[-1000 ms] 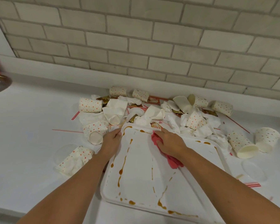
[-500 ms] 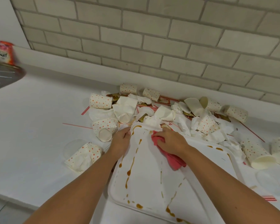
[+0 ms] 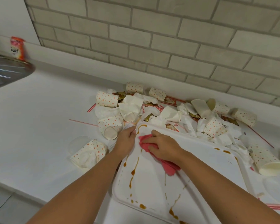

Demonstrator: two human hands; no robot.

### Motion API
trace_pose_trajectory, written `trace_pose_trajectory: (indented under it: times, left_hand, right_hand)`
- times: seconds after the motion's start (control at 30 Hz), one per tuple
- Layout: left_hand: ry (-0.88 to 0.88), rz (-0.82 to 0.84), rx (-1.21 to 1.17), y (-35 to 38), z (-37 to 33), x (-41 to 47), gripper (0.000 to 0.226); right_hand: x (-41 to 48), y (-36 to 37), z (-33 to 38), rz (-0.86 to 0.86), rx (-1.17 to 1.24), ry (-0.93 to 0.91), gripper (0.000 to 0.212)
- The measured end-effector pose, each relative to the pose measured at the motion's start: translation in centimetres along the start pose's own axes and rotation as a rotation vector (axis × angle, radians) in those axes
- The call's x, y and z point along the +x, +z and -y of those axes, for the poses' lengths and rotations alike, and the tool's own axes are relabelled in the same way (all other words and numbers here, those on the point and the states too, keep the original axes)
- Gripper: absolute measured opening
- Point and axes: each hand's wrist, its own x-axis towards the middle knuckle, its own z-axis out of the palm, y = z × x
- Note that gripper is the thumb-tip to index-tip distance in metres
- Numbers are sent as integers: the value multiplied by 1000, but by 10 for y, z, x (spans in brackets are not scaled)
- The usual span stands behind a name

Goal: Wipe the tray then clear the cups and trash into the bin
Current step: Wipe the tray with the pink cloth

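Note:
A white tray [image 3: 207, 152] streaked with brown sauce lies on the white counter in front of me. My left hand [image 3: 125, 140] grips its far left corner. My right hand [image 3: 163, 147] presses a red cloth [image 3: 166, 165] flat on the tray near that corner. Beyond the tray sits a heap of dotted paper cups [image 3: 107, 99], crumpled napkins [image 3: 191, 125], wrappers and straws. One crushed cup [image 3: 89, 153] lies left of the tray, another cup [image 3: 265, 159] lies at the right. No bin is in view.
A steel sink [image 3: 5, 68] edge shows at the far left with a red and orange packet [image 3: 17, 48] behind it. A brick wall [image 3: 152, 38] backs the counter. Clear plastic lids [image 3: 275, 186] and red straws [image 3: 275, 206] lie right of the tray.
My right hand has slid the red cloth leftward toward the tray's far left corner. The view has swung left, showing more of the sink.

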Motion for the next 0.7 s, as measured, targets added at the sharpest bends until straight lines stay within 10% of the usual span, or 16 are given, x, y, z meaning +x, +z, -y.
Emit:
trace_pose_trajectory:
  times: [0.37,0.7]
  left_hand:
    - [-20,12,-11,2,0,1,34]
    - [-1,-11,42,3,-1,0,33]
  right_hand:
    - [48,5,1,-232,-26,303,34]
    - [31,-6,6,27,36,-20,35]
